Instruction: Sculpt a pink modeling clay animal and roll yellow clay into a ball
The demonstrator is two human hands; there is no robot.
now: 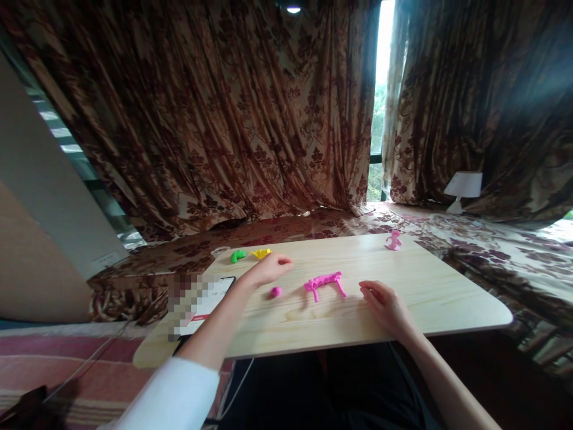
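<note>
My left hand point(271, 268) is over the table, just in front of a yellow clay piece point(261, 254). Its fingers are loosely bent, a small gap shows at the thumb, and I see nothing in them. A small pink clay ball point(276, 292) lies below that hand. Between my hands is a bright pink clay figure point(324, 282), a long body with thin legs, lying on the tabletop. My right hand point(381, 303) rests near the front edge, to the right of the figure and apart from it. Its fingers curl loosely, with nothing visible in them.
The pale wooden table point(447, 298) has a green clay piece point(237, 256) at the back left and a light pink clay figure point(394, 240) at the back right. A partly blurred tablet or phone point(210, 301) lies under my left forearm. A white lamp point(464, 185) stands beyond.
</note>
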